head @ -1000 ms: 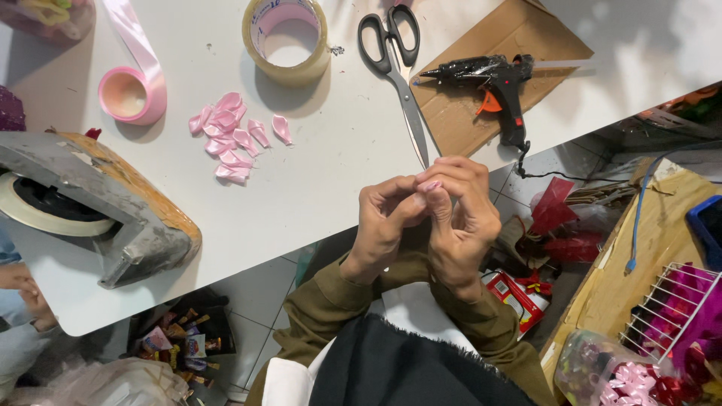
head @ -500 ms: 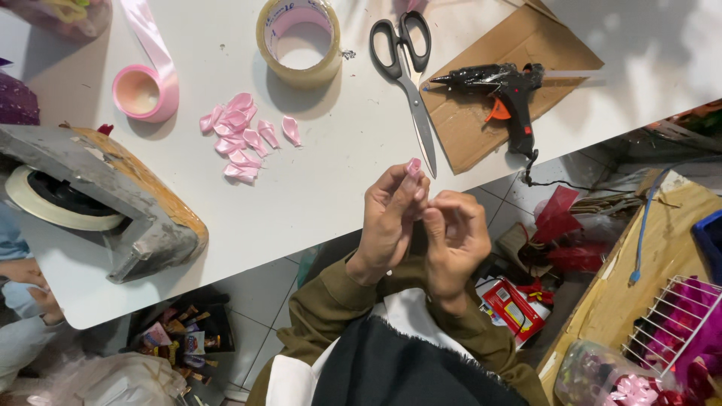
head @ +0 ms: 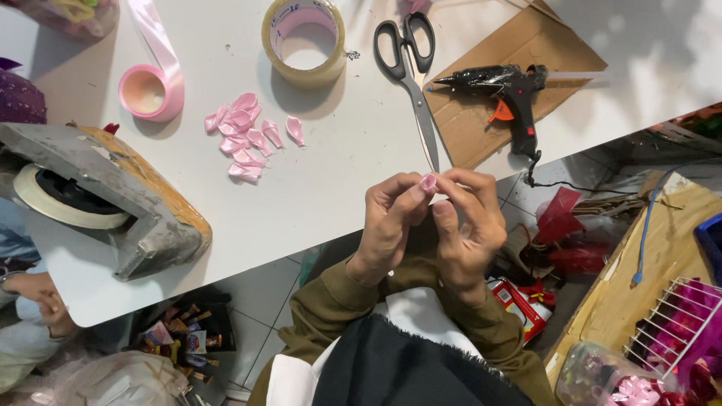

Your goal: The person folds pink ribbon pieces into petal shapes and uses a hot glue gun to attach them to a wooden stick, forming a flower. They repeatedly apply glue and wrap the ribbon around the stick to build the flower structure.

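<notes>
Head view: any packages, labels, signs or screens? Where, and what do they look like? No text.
Red printed box: on the floor just right of the right hand, flat, red with white and yellow patches.
Small packets: in a dark bin under the table edge, lower left, mixed colours.
Clear plastic bag: bottom right, holding pink ribbon pieces.
No signs or screens.

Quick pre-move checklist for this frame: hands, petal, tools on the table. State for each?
1. Pink petal pinched at the fingertips of both hands: ok.
2. Left hand and right hand both in view, in front of the table edge: ok.
3. Glue gun lying on the cardboard, untouched: ok.
4. Scissors closed on the table, apart from the hands: ok.
5. Finished petals piled by the ribbon roll: ok.
6. Glue on the held petal: cannot tell.
</notes>
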